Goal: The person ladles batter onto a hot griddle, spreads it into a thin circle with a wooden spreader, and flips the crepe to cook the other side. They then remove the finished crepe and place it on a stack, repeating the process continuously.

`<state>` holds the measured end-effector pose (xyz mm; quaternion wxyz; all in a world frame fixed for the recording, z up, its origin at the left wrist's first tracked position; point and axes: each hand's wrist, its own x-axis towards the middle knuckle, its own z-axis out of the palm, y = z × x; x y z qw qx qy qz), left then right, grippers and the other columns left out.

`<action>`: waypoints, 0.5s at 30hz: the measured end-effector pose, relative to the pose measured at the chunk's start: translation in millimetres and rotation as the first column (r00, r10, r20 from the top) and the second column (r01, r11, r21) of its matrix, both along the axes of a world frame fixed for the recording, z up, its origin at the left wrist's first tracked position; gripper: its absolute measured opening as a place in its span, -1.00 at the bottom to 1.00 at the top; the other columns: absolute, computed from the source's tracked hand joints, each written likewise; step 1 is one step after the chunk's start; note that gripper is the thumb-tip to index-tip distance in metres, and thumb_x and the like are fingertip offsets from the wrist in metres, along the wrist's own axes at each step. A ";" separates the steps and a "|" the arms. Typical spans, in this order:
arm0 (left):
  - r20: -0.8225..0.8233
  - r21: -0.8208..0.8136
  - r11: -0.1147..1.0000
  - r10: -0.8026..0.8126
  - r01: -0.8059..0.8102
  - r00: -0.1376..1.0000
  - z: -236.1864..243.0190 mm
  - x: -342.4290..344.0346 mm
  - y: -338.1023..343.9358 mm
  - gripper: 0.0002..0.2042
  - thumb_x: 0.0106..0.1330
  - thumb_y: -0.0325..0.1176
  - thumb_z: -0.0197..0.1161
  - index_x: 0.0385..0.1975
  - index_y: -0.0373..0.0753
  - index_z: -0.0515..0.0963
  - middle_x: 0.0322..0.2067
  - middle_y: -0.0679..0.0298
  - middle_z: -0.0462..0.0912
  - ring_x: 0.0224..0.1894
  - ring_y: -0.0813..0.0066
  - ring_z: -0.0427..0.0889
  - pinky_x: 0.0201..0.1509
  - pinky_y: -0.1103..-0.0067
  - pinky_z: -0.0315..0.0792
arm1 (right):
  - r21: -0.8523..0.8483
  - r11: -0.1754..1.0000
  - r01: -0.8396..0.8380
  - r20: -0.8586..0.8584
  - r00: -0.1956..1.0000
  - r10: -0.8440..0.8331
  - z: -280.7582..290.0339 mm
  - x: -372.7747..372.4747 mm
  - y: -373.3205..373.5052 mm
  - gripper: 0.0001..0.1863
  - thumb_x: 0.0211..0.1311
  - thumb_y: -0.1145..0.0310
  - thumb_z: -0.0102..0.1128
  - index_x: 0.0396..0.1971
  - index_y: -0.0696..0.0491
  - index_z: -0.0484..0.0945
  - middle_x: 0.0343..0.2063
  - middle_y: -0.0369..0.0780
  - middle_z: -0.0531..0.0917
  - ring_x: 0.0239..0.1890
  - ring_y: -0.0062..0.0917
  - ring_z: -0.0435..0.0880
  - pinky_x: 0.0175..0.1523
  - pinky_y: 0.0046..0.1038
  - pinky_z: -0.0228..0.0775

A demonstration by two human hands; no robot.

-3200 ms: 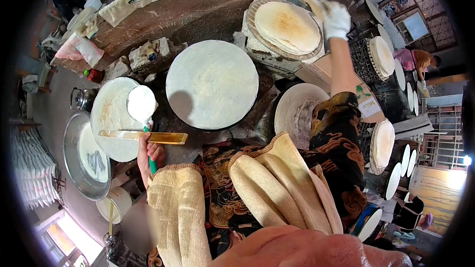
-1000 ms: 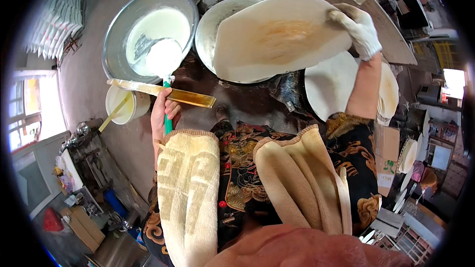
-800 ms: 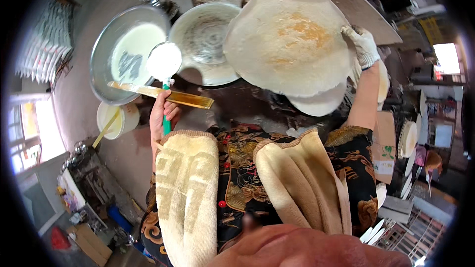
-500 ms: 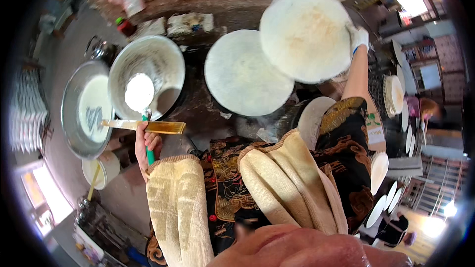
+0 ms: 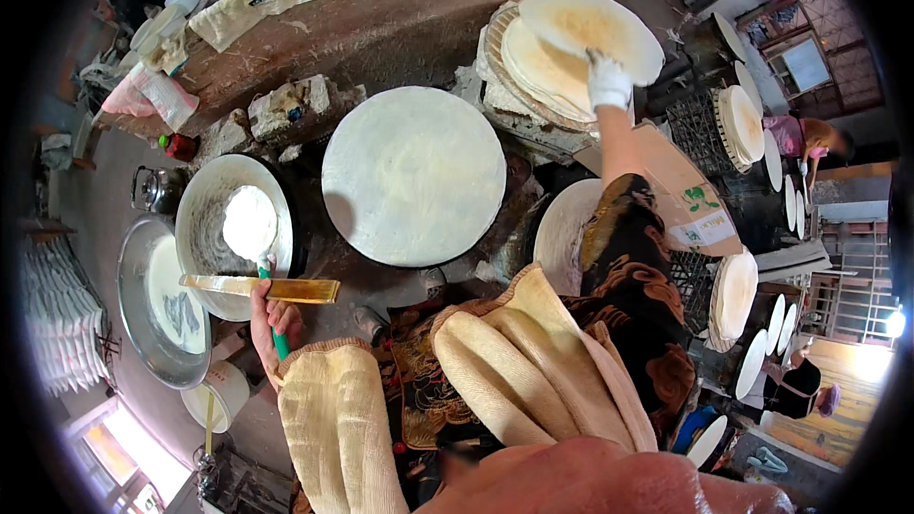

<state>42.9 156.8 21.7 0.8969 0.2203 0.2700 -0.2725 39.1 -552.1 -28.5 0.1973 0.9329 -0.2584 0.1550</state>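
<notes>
Long brown counter (image 5: pixel 419 14) spans the far side. In front of it, a round griddle (image 5: pixel 414 176), its pale face coated off-white. To its left, a broad metal basin (image 5: pixel 133 328) with white liquid lying in it; a smaller, greyish-white pan (image 5: pixel 203 252) overlaps its edge in this view. Beyond the griddle, to the right, a stack of pale round sheets (image 5: pixel 533 67) sits in a ribbed tray (image 5: pixel 493 52).

One browned sheet (image 5: pixel 595 24) lies over that stack in view, off-centre, jutting past its right side. Right hand (image 5: pixel 609 86), in a white knit glove, is at this sheet's near edge: fingers grasp it, tips showing on the upper face, underside of the grip hidden. Brown cardboard (image 5: pixel 681 186) beside that forearm.

Left hand (image 5: pixel 274 319), bare, near the griddle's lower left. Fingers clenched round two tools: a flat wooden strip (image 5: pixel 300 291) held crosswise, and the green handle of a ladle (image 5: pixel 250 224). Ladle bowl bright white, seen against the pan; height above it unclear.

Smaller still: a metal kettle (image 5: pixel 159 188), then a red jar (image 5: pixel 178 146) with a green lid.
</notes>
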 end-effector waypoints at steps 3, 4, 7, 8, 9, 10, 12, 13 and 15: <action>0.039 0.110 0.994 -0.022 0.018 0.999 6.4 -6.4 0.5 -0.83 0.33 -0.39 0.09 -0.52 -0.19 0.33 -0.85 0.50 0.15 -0.90 0.74 0.21 -0.93 0.75 0.19 | 0.205 0.963 0.174 -0.133 0.980 -0.149 -59.7 -0.1 19.4 -0.64 0.33 0.21 -0.21 0.06 -0.20 0.44 0.04 -0.24 0.51 0.08 -0.36 0.48 0.14 -0.23 0.29; 0.035 0.106 0.994 0.008 -0.012 0.999 4.8 -5.7 -1.3 -0.83 0.33 -0.39 0.09 -0.52 -0.19 0.33 -0.85 0.50 0.15 -0.90 0.75 0.21 -0.93 0.75 0.19 | 0.262 0.935 0.239 -0.180 0.964 -0.196 -66.1 -2.3 30.0 -0.63 0.33 0.22 -0.22 0.07 -0.20 0.44 0.06 -0.23 0.51 0.11 -0.36 0.47 0.16 -0.22 0.27; 0.027 0.093 0.994 0.049 -0.052 0.998 -2.0 -1.9 -2.0 -0.82 0.33 -0.40 0.09 -0.52 -0.19 0.32 -0.84 0.51 0.16 -0.90 0.75 0.22 -0.93 0.76 0.19 | 0.364 0.876 0.315 -0.210 0.945 -0.252 -73.6 2.1 40.5 -0.62 0.34 0.22 -0.26 0.08 -0.20 0.44 0.07 -0.23 0.51 0.13 -0.34 0.45 0.20 -0.20 0.21; 0.028 0.090 0.995 0.032 -0.035 0.999 -6.7 -0.4 1.3 -0.82 0.33 -0.40 0.10 -0.52 -0.19 0.32 -0.84 0.51 0.17 -0.90 0.75 0.22 -0.93 0.76 0.20 | 0.388 0.864 0.321 -0.200 0.944 -0.262 -73.9 3.5 42.7 -0.61 0.34 0.22 -0.27 0.08 -0.20 0.44 0.06 -0.23 0.51 0.14 -0.34 0.45 0.21 -0.20 0.19; 0.028 0.087 0.996 0.015 -0.017 0.999 -8.9 0.6 3.7 -0.82 0.33 -0.39 0.10 -0.52 -0.19 0.32 -0.84 0.51 0.17 -0.90 0.75 0.22 -0.93 0.76 0.20 | 0.377 0.869 0.320 -0.198 0.945 -0.262 -73.2 4.7 44.3 -0.61 0.34 0.22 -0.28 0.08 -0.19 0.45 0.05 -0.22 0.52 0.13 -0.33 0.46 0.21 -0.20 0.20; 0.007 0.109 0.993 0.047 -0.047 0.999 -2.8 -0.5 -2.2 -0.82 0.33 -0.39 0.09 -0.53 -0.19 0.31 -0.85 0.51 0.17 -0.90 0.75 0.22 -0.93 0.76 0.20 | 0.364 0.878 0.309 -0.189 0.948 -0.255 -63.8 10.8 45.9 -0.61 0.34 0.22 -0.29 0.07 -0.19 0.45 0.03 -0.21 0.53 0.12 -0.32 0.47 0.20 -0.20 0.20; -0.037 0.157 0.982 0.114 -0.107 0.993 11.3 -3.0 -17.0 -0.81 0.33 -0.39 0.09 -0.54 -0.18 0.30 -0.85 0.51 0.18 -0.90 0.74 0.23 -0.93 0.75 0.21 | 0.357 0.883 0.305 -0.219 0.946 -0.238 -56.1 24.7 48.2 -0.60 0.33 0.19 -0.27 0.08 -0.19 0.45 0.03 -0.19 0.54 0.10 -0.30 0.48 0.18 -0.19 0.23; -0.026 0.111 0.989 0.102 -0.098 0.994 8.9 -3.5 -15.1 -0.80 0.33 -0.39 0.08 -0.55 -0.18 0.30 -0.85 0.51 0.18 -0.90 0.74 0.23 -0.93 0.75 0.21 | 0.356 0.881 0.311 -0.250 0.940 -0.231 -52.9 32.5 50.9 -0.60 0.32 0.15 -0.25 0.08 -0.20 0.44 0.03 -0.18 0.54 0.09 -0.30 0.50 0.17 -0.18 0.25; -0.008 0.019 0.997 0.075 -0.075 0.997 -1.6 -3.8 -11.4 -0.79 0.33 -0.39 0.08 -0.57 -0.17 0.30 -0.85 0.50 0.19 -0.90 0.73 0.24 -0.92 0.75 0.22 | 0.400 0.846 0.352 -0.320 0.919 -0.230 -47.9 41.7 60.3 -0.57 0.29 0.10 -0.22 0.12 -0.22 0.41 0.07 -0.16 0.50 0.10 -0.28 0.48 0.16 -0.16 0.25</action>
